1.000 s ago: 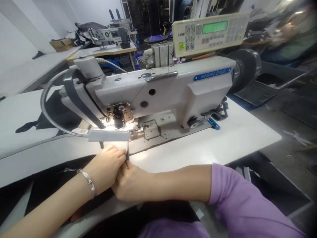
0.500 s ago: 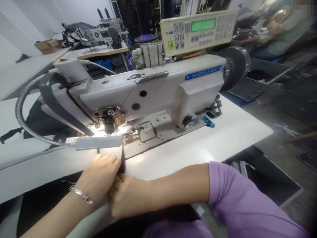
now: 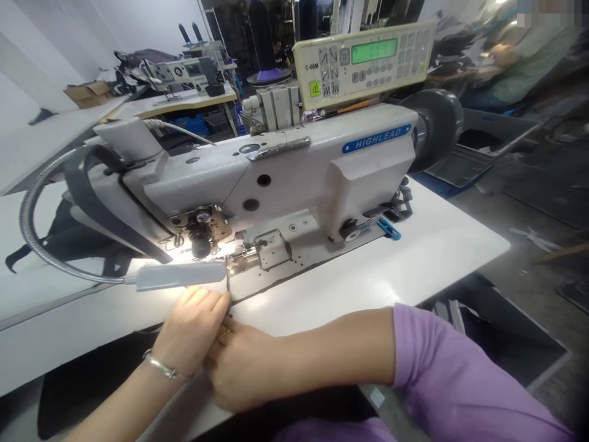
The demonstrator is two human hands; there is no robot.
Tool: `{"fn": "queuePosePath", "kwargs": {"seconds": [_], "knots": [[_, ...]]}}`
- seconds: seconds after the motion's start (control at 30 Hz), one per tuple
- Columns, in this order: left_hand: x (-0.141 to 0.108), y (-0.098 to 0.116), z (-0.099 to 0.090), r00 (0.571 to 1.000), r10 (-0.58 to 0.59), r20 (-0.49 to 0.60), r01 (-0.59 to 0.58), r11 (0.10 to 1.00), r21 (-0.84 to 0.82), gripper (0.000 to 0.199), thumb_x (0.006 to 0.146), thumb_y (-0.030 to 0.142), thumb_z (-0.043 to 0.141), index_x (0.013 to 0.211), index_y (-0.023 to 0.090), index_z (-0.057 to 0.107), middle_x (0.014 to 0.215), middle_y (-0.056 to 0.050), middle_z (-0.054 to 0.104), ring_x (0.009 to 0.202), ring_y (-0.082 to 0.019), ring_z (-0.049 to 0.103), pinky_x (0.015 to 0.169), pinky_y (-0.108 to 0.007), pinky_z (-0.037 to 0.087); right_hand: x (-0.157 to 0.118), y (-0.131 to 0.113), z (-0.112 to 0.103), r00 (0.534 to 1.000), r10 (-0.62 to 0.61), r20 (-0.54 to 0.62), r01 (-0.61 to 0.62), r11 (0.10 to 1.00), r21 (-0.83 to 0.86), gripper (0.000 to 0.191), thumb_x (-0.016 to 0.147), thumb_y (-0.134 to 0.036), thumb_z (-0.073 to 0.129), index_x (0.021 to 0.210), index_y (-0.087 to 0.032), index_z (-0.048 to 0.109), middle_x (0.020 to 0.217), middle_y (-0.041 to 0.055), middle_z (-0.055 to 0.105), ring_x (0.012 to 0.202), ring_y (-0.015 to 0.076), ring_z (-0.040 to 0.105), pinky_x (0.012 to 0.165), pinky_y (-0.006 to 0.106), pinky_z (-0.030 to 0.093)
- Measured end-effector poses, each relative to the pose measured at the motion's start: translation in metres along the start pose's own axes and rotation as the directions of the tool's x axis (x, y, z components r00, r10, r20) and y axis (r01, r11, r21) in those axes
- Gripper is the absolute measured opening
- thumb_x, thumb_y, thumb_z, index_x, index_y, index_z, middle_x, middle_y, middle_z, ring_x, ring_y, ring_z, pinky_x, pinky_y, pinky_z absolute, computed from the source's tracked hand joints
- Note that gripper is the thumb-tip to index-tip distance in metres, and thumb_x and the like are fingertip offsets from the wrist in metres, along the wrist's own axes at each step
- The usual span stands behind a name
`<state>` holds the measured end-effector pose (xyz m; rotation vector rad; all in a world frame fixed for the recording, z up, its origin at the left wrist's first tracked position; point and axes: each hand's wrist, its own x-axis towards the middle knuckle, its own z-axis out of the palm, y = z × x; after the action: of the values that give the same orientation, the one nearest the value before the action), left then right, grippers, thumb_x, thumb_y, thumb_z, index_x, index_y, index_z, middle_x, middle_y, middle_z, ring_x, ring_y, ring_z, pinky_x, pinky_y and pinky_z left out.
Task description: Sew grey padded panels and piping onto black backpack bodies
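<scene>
Under the lit head of a white HIGHLEAD sewing machine (image 3: 285,159) lies a piece of material with a dark edge (image 3: 228,287), mostly covered by my hands and the lamp. My left hand (image 3: 196,325), with a silver bracelet at the wrist, is closed over its near end. Just below, my right hand (image 3: 246,368), wearing a ring, is closed with its fingers tucked against the left hand. What those right fingers grip is hidden. A grey lamp bar (image 3: 181,276) on a flexible metal neck hangs just above my left hand.
A control panel (image 3: 363,64) with a green display sits above the machine. A small blue tool (image 3: 389,229) rests on the white table (image 3: 350,276) at right. Dark fabric (image 3: 83,236) lies behind the needle area. Grey bins and a blurred person are farther right.
Both hands have shifted slightly right, staying close together. Less of the material's dark edge shows beside my left hand. The camera view has moved a little.
</scene>
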<state>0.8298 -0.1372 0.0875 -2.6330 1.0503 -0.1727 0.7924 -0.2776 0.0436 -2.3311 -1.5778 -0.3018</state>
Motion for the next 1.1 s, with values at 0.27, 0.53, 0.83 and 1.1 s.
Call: {"fn": "queuePosePath", "kwargs": {"seconds": [0.27, 0.53, 0.83, 1.1], "knots": [[0.0, -0.001, 0.004, 0.993, 0.115, -0.008, -0.113, 0.987, 0.117, 0.026, 0.083, 0.004, 0.042, 0.097, 0.01, 0.063, 0.082, -0.011, 0.059, 0.077, -0.023, 0.053, 0.073, -0.039, 0.044, 0.009, 0.009, 0.007, 0.992, 0.112, 0.053, -0.117, 0.986, 0.118, 0.05, 0.078, -0.041, 0.054, 0.107, -0.002, 0.062, 0.109, 0.0162, 0.064, 0.11, 0.0275, 0.049, 0.108, 0.042, 0.027], [0.006, -0.01, 0.01, 0.994, 0.11, 0.018, -0.112, 0.977, 0.183, 0.025, 0.081, 0.003, 0.04, 0.084, 0.015, 0.062, 0.08, -0.009, 0.06, 0.071, -0.02, 0.055, 0.063, -0.033, 0.042, 0.015, 0.025, -0.005, 0.987, 0.121, 0.109, -0.137, 0.978, 0.156, 0.044, 0.077, -0.043, 0.055, 0.098, -0.006, 0.064, 0.103, 0.0146, 0.066, 0.098, 0.0248, 0.054, 0.098, 0.036, 0.038], [0.014, -0.026, 0.021, 0.998, 0.045, 0.035, -0.047, 0.997, 0.059, 0.025, 0.078, -0.001, 0.041, 0.082, 0.016, 0.059, 0.07, -0.004, 0.06, 0.06, -0.017, 0.056, 0.052, -0.029, 0.035, 0.023, 0.039, 0.001, 0.976, 0.169, 0.136, -0.191, 0.966, 0.174, 0.052, 0.075, -0.05, 0.055, 0.1, -0.006, 0.063, 0.097, 0.0128, 0.067, 0.099, 0.0257, 0.055, 0.091, 0.033, 0.043], [0.003, -0.018, 0.008, 0.988, -0.005, -0.152, 0.003, 1.0, -0.013, 0.028, 0.085, 0.007, 0.041, 0.103, 0.016, 0.061, 0.097, -0.01, 0.067, 0.088, -0.023, 0.061, 0.078, -0.038, 0.048, 0.02, 0.043, 0.009, 0.991, 0.132, -0.019, -0.126, 0.976, 0.178, 0.049, 0.073, -0.042, 0.058, 0.106, -0.006, 0.061, 0.107, 0.0169, 0.062, 0.105, 0.0268, 0.052, 0.097, 0.037, 0.04]]}}
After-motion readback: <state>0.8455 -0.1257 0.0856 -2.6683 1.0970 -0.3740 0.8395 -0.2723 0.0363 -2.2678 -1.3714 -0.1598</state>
